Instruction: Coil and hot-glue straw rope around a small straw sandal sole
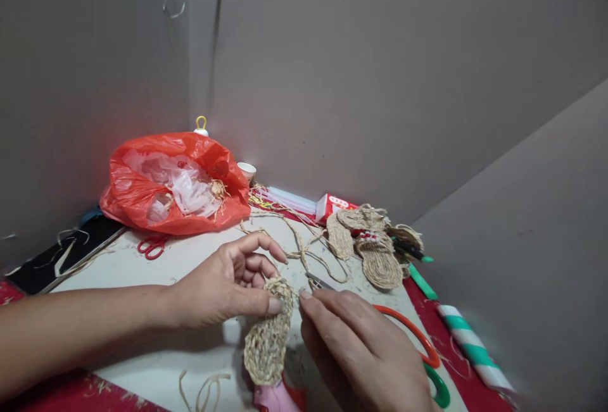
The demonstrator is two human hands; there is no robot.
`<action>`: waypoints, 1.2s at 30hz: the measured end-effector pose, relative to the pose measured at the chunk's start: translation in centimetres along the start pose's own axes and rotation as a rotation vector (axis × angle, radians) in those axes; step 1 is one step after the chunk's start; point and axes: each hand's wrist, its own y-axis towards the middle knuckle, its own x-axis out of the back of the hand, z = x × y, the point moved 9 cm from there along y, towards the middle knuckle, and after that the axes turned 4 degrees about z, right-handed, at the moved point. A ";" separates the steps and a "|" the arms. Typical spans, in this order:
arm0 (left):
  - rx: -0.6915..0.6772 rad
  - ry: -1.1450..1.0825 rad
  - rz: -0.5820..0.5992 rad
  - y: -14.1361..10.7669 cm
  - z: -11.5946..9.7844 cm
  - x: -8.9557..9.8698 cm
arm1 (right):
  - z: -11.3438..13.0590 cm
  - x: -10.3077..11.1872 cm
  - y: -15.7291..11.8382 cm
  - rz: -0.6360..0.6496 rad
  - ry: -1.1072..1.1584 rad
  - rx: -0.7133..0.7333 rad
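Observation:
My left hand [218, 285] holds a small woven straw sole [268, 339], its thumb pressed on the face near the upper end and its other fingers curled behind or raised. My right hand [365, 349] is closed beside the sole's upper right edge, fingertips pinching a thin straw strand [297, 293] that runs to the sole. A pointed metal blade [319, 281] shows just beyond the right fingers; I cannot tell whether the hand touches it. Below the sole is a pink object [275, 397], mostly hidden.
A red plastic bag [223, 212] with straw stands back left, red-handled scissors [152, 247] before it. Twisted straw cord [301, 247] lies mid-table. Woven straw soles [380, 263] pile at right. An orange handle [413, 326] and a green handle [439, 387] lie beside my right hand.

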 end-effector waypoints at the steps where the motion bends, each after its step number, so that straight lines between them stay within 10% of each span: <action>1: -0.002 -0.001 -0.001 0.0 0.0 0.0 | 0.1 -0.1 -0.1 0.007 -0.014 0.011; 36: -0.036 0.077 -0.139 -0.2 -0.2 0.7 | -0.2 0.8 -0.6 -0.186 0.305 -0.267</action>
